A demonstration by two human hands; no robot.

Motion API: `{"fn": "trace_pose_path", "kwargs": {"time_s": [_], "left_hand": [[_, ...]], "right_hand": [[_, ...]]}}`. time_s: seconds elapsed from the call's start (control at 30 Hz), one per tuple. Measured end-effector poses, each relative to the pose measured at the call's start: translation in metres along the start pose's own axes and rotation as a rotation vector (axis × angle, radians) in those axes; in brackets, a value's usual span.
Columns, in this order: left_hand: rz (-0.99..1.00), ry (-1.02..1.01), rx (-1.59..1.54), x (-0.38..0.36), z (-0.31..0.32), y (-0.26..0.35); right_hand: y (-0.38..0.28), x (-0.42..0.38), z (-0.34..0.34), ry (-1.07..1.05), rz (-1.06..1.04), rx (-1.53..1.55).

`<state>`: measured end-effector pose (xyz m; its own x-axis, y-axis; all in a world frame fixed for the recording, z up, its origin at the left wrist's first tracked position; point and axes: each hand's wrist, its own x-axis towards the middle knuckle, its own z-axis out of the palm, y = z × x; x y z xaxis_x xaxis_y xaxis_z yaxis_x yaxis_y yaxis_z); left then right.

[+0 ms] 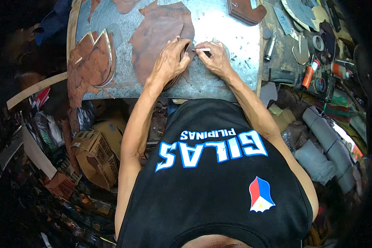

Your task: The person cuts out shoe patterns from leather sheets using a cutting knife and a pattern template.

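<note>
My left hand (172, 59) is closed around the edge of a stack of brown leather pieces (169, 85), tilted on the metal-topped table. Thumb and fingers pinch its upper right side, covering much of it. A slim white pen (203, 50) is gripped in my right hand (216, 60), its tip pointing left at the stack's edge beside my left fingers. Whether the tip touches the leather cannot be made out. Under and behind my left hand lies a large irregular brown leather sheet (155, 41).
Cut leather pieces with pale edges (96, 58) lie at the table's left. Another brown stack (246, 12) sits at the far right corner. An orange-and-white tube (309, 74) and a tape roll (318, 43) are on the right bench. A cardboard box (93, 151) stands below left.
</note>
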<state>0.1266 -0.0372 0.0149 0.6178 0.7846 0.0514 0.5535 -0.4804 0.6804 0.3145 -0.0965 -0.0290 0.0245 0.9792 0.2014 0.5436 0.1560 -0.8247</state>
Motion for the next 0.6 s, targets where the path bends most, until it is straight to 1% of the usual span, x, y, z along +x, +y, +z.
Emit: {"fn": "trace_pose_path", "kwargs": {"time_s": [0.2,0.27,0.3,0.37,0.4,0.47,0.5,0.57,0.6], "left_hand": [[0.015,0.006,0.043,0.000,0.004,0.001],[0.039,-0.018,0.056,-0.002,0.004,0.005],[0.041,-0.023,0.056,-0.002,0.005,0.006],[0.071,-0.051,0.147,-0.003,0.006,0.007],[0.076,-0.053,0.151,-0.004,0.008,0.007],[0.070,-0.047,0.204,-0.004,0.013,0.007],[0.089,-0.015,0.228,-0.005,0.014,0.010],[0.080,-0.046,0.236,-0.006,0.014,0.014],[0.064,-0.070,0.243,-0.004,0.014,0.015]], "right_hand": [[0.006,0.002,-0.006,-0.062,-0.063,-0.020],[-0.002,0.002,-0.004,-0.022,0.022,-0.020],[-0.001,0.001,-0.003,-0.019,0.026,-0.019],[0.001,0.002,-0.001,0.042,-0.063,-0.036],[0.002,0.001,-0.004,0.048,-0.064,-0.035],[0.006,-0.001,-0.013,-0.155,0.246,0.196],[0.003,0.001,-0.016,-0.144,0.245,0.196],[-0.002,0.003,-0.019,0.019,0.378,0.625],[-0.003,0.003,-0.020,0.041,0.379,0.628]]}}
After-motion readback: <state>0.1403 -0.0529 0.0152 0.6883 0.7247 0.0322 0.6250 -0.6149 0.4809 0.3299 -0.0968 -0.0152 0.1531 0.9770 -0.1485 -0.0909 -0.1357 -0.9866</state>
